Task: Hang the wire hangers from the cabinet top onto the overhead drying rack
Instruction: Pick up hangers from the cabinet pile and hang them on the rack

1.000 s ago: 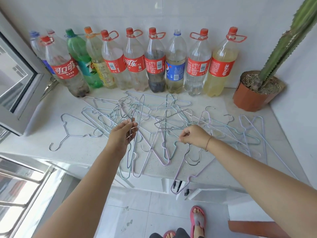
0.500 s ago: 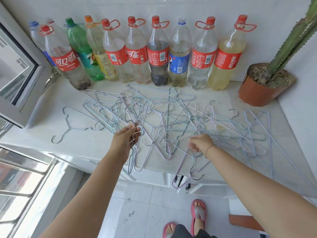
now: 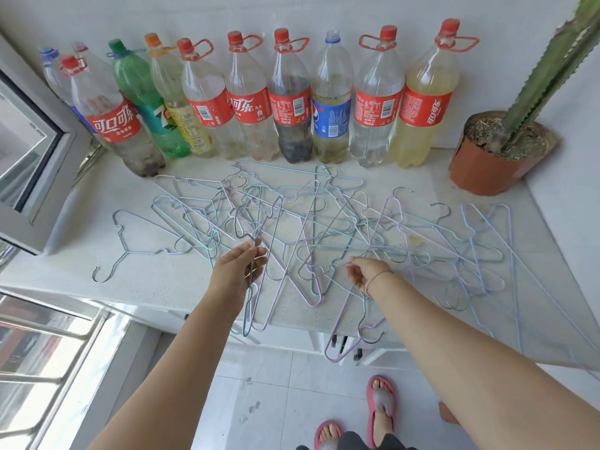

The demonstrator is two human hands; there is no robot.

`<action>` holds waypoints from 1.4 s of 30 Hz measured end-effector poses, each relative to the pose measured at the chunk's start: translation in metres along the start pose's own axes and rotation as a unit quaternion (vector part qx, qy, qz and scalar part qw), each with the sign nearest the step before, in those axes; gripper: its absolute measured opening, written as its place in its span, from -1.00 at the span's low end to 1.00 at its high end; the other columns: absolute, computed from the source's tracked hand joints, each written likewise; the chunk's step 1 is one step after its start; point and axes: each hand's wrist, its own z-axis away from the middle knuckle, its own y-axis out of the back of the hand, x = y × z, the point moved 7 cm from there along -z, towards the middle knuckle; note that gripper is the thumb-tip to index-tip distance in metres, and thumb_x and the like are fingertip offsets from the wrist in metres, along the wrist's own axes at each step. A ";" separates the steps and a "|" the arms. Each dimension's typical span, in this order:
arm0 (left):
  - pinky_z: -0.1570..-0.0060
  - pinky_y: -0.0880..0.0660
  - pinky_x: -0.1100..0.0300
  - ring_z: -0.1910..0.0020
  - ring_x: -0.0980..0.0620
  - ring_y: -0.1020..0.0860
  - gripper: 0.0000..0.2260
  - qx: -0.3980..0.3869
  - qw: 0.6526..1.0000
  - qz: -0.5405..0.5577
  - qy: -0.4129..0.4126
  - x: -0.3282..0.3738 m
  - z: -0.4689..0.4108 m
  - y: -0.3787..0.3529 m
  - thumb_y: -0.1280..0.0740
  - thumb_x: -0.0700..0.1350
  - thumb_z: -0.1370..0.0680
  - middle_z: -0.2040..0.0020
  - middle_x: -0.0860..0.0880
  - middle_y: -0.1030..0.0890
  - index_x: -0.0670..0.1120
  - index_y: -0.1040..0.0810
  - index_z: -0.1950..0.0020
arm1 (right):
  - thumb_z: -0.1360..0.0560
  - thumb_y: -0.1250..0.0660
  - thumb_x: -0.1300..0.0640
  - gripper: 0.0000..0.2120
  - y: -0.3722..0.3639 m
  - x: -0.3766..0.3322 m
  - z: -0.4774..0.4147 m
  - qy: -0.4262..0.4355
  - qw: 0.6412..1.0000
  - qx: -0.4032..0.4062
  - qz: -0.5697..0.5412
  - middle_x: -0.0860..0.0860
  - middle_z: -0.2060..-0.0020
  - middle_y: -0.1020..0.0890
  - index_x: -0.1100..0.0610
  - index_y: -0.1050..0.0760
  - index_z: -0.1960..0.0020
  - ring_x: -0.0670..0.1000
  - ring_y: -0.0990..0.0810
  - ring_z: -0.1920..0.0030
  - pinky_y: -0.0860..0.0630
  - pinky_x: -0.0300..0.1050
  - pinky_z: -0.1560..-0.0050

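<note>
The white desk (image 3: 136,287) takes up most of our view, with a row of plastic bottles (image 3: 292,102) along the wall, a potted cactus (image 3: 487,164) at its right end and an open window frame (image 3: 42,177) at its left. Across the middle lie the wire hangers (image 3: 324,222), a loose, crossed heap with hooks threaded through one another and a few ends hanging over the front edge. The overhead drying rack is out of sight. We judge the step in hand to be gathering hangers from the heap. To do it well we should lift each one by its neck, slide its hook free along the wire it has caught and not yank it, and stack the freed ones hook to hook so they go onto the rack together. Both forearms reach forward and down, well apart. The left hand (image 3: 235,274) is palm-down, its fingers curled round a small bunch of hangers (image 3: 249,315) that trails below it over the desk edge. The right hand (image 3: 365,274) has its fingers bent, with the fingertips pinching a pale wire in the heap. Which hanger that wire belongs to we cannot tell.
</note>
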 end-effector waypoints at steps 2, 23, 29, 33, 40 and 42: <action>0.26 -0.47 0.32 0.34 0.14 -0.58 -0.86 -0.004 1.000 -0.002 -0.002 -0.001 -0.001 -0.001 -0.24 -0.26 -0.56 0.31 0.06 -0.64 -0.09 -0.58 0.09 | -0.49 -0.21 0.25 -0.75 0.003 0.001 0.006 -0.002 0.999 0.015 -0.052 0.03 0.68 -0.50 0.19 -0.36 0.37 -0.10 -0.44 0.67 -0.33 -0.39 0.62; 0.20 -0.47 0.25 0.31 0.09 -0.57 -0.89 -0.026 0.999 -0.009 0.045 -0.023 -0.001 -0.022 -0.28 -0.26 -0.55 0.25 0.02 -0.65 -0.11 -0.56 0.12 | -0.49 -0.29 0.20 -0.93 -0.005 -0.025 0.035 0.159 0.969 -0.070 0.177 0.02 0.26 -0.54 0.10 -0.53 0.13 -0.07 -0.47 0.23 -0.37 -0.22 0.18; 0.20 -0.47 0.25 0.25 0.07 -0.55 -0.89 -0.019 0.999 -0.015 0.036 -0.021 -0.003 -0.015 -0.26 -0.24 -0.57 0.19 -0.01 -0.62 -0.11 -0.57 0.08 | -0.39 -0.35 0.22 -0.83 0.004 -0.021 0.035 0.245 0.844 -0.057 0.475 -0.02 0.16 -0.62 0.17 -0.63 0.04 -0.03 -0.56 0.08 -0.49 -0.16 -0.05; 0.15 -0.45 0.24 0.22 0.05 -0.54 -0.89 -0.014 0.999 -0.013 0.037 -0.022 -0.003 -0.011 -0.26 -0.25 -0.57 0.16 -0.02 -0.60 -0.09 -0.53 0.11 | -0.34 -0.40 0.07 -0.90 -0.001 -0.013 0.043 0.260 0.763 -0.042 0.590 -0.16 0.31 -0.52 0.04 -0.65 0.17 -0.04 -0.57 0.10 -0.50 -0.16 0.03; 0.15 -0.44 0.24 0.22 0.05 -0.54 -0.90 -0.011 0.999 -0.010 0.031 -0.024 -0.002 -0.007 -0.26 -0.24 -0.57 0.16 -0.02 -0.60 -0.09 -0.55 0.08 | -0.42 -0.36 0.10 -0.93 -0.004 -0.009 0.053 0.298 0.733 0.019 0.611 -0.09 0.14 -0.55 0.05 -0.62 0.16 0.00 -0.55 -0.02 -0.41 -0.08 -0.14; 0.15 -0.44 0.24 0.23 0.06 -0.54 -0.89 -0.005 1.000 -0.008 0.029 -0.024 -0.001 -0.005 -0.26 -0.24 -0.56 0.18 -0.01 -0.61 -0.09 -0.55 0.10 | -0.42 -0.36 0.14 -0.94 -0.004 -0.010 0.057 0.310 0.740 0.014 0.597 -0.13 0.25 -0.51 0.11 -0.60 0.17 0.00 -0.57 0.04 -0.42 -0.09 -0.12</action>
